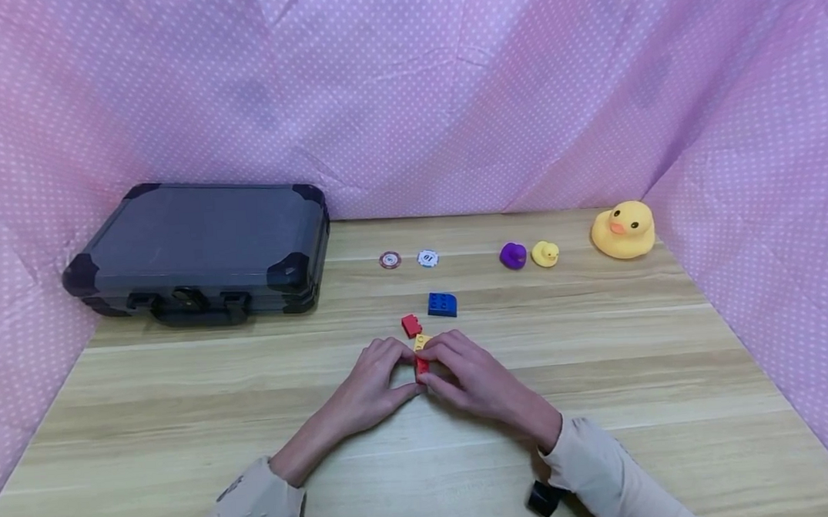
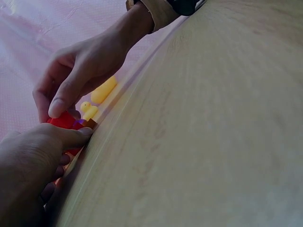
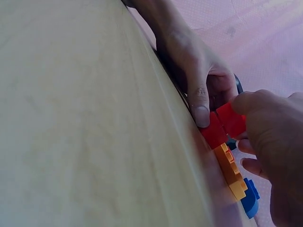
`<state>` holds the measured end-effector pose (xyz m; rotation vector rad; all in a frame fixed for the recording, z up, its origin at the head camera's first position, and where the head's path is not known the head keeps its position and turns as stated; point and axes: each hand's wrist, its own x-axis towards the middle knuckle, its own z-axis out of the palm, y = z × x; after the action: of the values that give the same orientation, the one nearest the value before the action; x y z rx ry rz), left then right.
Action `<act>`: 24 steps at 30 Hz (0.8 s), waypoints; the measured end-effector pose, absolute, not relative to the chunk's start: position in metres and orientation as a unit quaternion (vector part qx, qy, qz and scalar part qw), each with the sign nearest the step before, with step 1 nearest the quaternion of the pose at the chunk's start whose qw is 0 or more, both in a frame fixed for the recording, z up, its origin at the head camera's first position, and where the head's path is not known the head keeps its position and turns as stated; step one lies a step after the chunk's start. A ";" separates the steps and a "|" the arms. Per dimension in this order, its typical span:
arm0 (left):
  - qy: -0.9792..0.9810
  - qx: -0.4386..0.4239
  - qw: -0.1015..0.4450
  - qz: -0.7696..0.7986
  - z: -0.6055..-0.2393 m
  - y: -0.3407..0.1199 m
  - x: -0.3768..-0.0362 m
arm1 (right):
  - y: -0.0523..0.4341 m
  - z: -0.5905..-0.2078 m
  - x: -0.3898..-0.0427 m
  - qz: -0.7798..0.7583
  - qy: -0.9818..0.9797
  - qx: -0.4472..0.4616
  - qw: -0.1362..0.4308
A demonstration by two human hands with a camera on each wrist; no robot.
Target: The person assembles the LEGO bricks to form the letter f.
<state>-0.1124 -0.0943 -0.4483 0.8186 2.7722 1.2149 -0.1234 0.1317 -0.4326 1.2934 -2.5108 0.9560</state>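
Both hands meet over the middle of the table. In the right wrist view, my right hand [image 3: 279, 137] pinches an upper red toy brick [image 3: 232, 119], which sits against a lower red toy brick [image 3: 214, 135]. The thumb of my left hand [image 3: 191, 64] presses along that lower brick, its other fingers partly hidden behind. From the head view, my left hand [image 1: 374, 380] and right hand [image 1: 475, 375] close in on the red bricks [image 1: 422, 365] from either side. A yellow brick [image 1: 421, 341] lies directly beyond them, partly covered by the right fingers. Another red brick [image 1: 411, 326] lies loose behind it.
A blue brick [image 1: 442, 304] lies farther back. Two poker chips, one red [image 1: 389, 259] and one white [image 1: 428, 258], are behind it. Purple [image 1: 513, 256], small yellow [image 1: 545, 253] and large yellow [image 1: 623, 231] ducks stand back right. A grey case [image 1: 205, 241] occupies the back left.
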 end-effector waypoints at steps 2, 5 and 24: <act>0.885 0.259 0.004 0.387 -0.449 -0.094 -0.113 | 0.131 -0.432 -0.124 0.320 -0.839 0.435 0.076; 0.886 0.257 0.005 0.387 -0.449 -0.094 -0.113 | 0.130 -0.432 -0.123 0.322 -0.838 0.434 0.072; 0.884 0.254 0.012 0.391 -0.449 -0.093 -0.113 | 0.133 -0.433 -0.125 0.305 -0.841 0.443 0.064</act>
<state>-0.1133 -0.0934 -0.4487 0.7925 2.7574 1.2206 -0.1251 0.1326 -0.4334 1.3368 -2.5383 0.9220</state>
